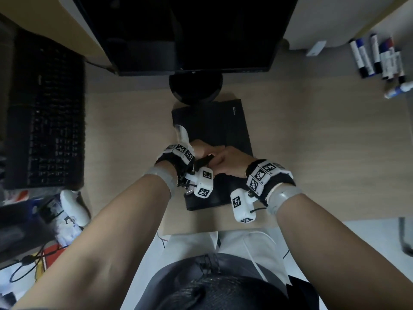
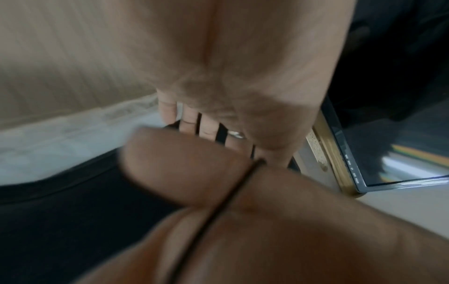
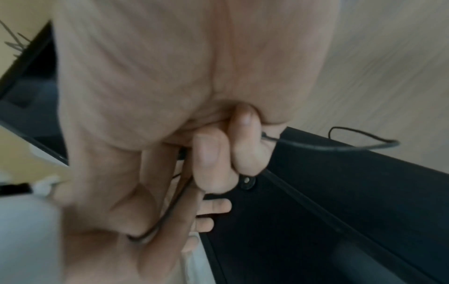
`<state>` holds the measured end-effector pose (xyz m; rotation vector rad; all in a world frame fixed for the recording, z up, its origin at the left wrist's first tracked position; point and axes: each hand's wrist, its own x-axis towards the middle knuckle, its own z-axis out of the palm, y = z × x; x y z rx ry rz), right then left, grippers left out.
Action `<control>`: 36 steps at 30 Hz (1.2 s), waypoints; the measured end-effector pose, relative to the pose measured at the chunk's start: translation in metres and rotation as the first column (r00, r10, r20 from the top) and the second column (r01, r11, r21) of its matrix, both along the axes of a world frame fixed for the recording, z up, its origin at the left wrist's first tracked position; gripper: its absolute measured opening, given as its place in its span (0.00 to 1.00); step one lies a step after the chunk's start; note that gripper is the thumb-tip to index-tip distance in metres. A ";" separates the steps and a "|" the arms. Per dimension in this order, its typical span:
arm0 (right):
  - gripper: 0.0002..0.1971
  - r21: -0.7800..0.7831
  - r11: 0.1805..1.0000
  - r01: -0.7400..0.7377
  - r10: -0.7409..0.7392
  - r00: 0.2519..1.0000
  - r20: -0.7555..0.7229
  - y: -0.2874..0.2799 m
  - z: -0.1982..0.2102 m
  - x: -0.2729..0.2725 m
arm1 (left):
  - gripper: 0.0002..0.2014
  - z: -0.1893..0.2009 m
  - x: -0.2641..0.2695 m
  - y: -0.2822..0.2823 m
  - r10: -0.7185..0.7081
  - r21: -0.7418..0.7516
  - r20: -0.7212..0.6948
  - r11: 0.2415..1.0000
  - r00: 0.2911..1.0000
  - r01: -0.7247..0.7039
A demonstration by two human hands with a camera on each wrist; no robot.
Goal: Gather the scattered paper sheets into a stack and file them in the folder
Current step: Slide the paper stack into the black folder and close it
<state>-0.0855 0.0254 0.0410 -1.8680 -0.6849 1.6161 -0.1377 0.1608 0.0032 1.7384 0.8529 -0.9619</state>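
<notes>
Over the black folder (image 1: 225, 128), both hands together (fingers curled round its cord (image 3: 340, 147)).

A flat black rectangular folder (image 1: 214, 128) is lying on a pale beige wood-grain desk (image 1: 312, 139), with tiny white lettering showing near its far right corner. A thin black elastic cord (image 3: 340, 147) is looping off the folder's edge. Black wristbands with white blocks (image 1: 264, 175) are showing black-and-white square code patterns. A black computer monitor (image 1: 190, 30) is standing at the far side, a black keyboard (image 1: 47, 113) is lying at the left, and white markers with blue and black caps (image 1: 377, 57) are lying at the far right.
</notes>
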 end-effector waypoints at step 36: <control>0.07 -0.040 0.972 0.232 -0.235 0.968 -0.087 -0.090 -0.010 -0.035 | 0.10 -0.018 0.016 -0.040 -0.111 -0.042 0.129 0.992 0.985 0.117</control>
